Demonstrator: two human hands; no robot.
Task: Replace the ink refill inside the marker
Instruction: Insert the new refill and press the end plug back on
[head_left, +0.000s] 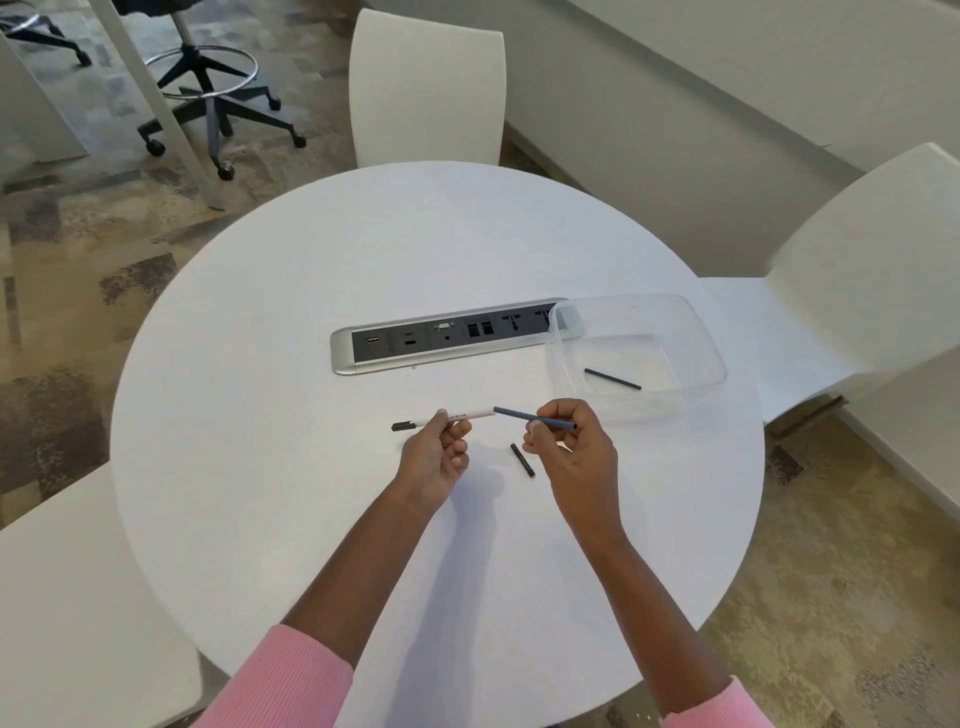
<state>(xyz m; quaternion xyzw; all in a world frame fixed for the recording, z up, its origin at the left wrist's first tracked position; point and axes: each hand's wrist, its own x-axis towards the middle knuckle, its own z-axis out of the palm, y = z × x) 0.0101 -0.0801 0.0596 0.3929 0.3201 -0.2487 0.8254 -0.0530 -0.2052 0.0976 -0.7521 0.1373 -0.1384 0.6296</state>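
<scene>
My left hand (435, 453) grips a white marker barrel (467, 414) that lies level above the table, its black capped tip (402, 426) pointing left. My right hand (571, 447) pinches a dark grey ink refill (524, 415); the refill's left end sits at the barrel's open right end. A small black end plug (522, 460) lies on the white round table (311, 415) between my hands. A second dark refill (612, 379) lies inside a clear plastic container (711, 353) to the right.
A silver power and data socket strip (395, 345) is set into the table's middle, partly under the container. White chairs stand at the far side (426, 88), the right (857, 270) and the left (67, 597). A black office stool (208, 88) stands on the carpet.
</scene>
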